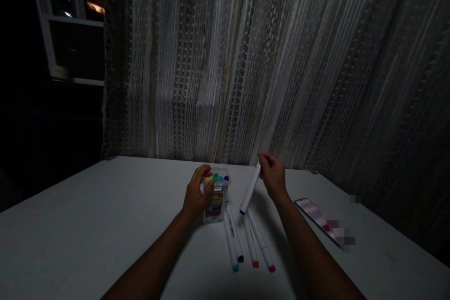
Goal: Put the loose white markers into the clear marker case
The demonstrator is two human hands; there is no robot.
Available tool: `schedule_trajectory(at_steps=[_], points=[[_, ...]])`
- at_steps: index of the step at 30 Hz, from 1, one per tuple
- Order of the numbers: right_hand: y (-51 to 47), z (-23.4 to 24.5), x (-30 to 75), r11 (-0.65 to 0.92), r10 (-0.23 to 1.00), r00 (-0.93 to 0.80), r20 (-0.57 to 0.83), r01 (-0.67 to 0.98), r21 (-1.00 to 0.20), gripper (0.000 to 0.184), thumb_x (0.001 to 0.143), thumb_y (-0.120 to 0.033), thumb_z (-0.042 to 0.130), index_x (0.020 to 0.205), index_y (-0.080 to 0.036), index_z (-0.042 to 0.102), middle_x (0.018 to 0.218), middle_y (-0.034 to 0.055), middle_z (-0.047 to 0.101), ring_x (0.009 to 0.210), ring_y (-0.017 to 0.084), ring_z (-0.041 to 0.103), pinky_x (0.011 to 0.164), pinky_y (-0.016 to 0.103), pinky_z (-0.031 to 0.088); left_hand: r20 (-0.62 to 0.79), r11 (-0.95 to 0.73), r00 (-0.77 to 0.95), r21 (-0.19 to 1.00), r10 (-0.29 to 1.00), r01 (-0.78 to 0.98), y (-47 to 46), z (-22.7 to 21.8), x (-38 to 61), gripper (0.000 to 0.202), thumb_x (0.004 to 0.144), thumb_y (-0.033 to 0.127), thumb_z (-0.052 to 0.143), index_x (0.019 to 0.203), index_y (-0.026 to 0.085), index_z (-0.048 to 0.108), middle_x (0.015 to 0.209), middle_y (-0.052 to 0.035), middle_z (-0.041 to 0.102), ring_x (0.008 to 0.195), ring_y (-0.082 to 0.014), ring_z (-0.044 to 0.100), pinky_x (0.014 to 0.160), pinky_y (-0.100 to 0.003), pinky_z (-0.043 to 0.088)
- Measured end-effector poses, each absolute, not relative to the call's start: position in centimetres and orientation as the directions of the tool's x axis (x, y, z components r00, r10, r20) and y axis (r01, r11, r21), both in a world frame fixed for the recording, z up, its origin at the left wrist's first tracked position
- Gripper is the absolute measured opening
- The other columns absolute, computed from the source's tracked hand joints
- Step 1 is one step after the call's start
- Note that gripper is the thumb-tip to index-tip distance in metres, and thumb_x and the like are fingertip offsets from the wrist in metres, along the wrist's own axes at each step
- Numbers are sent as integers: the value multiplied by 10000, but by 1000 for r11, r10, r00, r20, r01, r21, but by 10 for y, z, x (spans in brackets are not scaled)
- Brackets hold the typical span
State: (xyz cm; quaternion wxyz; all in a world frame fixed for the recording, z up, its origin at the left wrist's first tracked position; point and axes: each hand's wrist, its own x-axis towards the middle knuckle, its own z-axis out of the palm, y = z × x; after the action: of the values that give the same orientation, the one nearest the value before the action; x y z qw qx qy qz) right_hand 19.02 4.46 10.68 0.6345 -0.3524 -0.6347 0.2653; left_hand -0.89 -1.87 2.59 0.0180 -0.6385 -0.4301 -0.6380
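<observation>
My left hand [199, 193] is wrapped round a clear plastic marker case [222, 206] that stands upright on the white table. Several markers are in the case, with red, yellow, green, blue and purple ends at the top. Between the fingers of my right hand [272, 174] is a white marker [250, 190], tilted, its dark blue end pointing down. Below it, several loose white markers lie on the table: a light blue-ended marker [231, 246], a black-ended one [235, 236], an orange-ended one [251, 242] and a pink-ended one [263, 245].
A smartphone [318, 221] lies on the table to the right of my right forearm. The white table [105, 211] reaches back to a patterned curtain [211, 65]. A dark window [75, 51] is at the upper left. The room is dim.
</observation>
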Motion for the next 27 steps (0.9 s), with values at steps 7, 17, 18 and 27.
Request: schedule_trajectory(at_steps=[7,17,18,27], points=[[33,157,162,739,673,110,731,-55,-672,261,729,-401,525,839,-166,491,553,-65,488,413,77,485,376,187,391,824,-642,-171,535,541,549,-22,27,-11,363,842,378,399,1128,159,441,1141,-106,477,1070,-200,473,934,-359,390],[18,160,130,829,559,-38,828,47,-557,193,776,-343,483,869,-175,510,646,-37,505,488,77,499,463,202,440,826,-652,-179,538,534,534,-21,30,-9,361,828,383,421,1119,169,441,1096,-97,500,1026,-198,493,904,-353,408],[19,160,130,835,550,-49,834,69,-546,191,777,-341,481,866,-176,518,649,-33,508,500,82,501,471,207,439,828,-655,-177,534,532,535,-21,30,-8,357,829,381,420,1115,168,442,1094,-98,501,1028,-198,492,905,-351,407],[10,131,112,820,565,-442,697,398,-412,210,794,-256,436,908,-182,596,735,31,622,642,139,565,604,241,423,839,-676,-166,520,517,522,-19,31,-7,359,827,394,421,1102,166,457,1112,-113,507,1051,-215,490,927,-373,396]])
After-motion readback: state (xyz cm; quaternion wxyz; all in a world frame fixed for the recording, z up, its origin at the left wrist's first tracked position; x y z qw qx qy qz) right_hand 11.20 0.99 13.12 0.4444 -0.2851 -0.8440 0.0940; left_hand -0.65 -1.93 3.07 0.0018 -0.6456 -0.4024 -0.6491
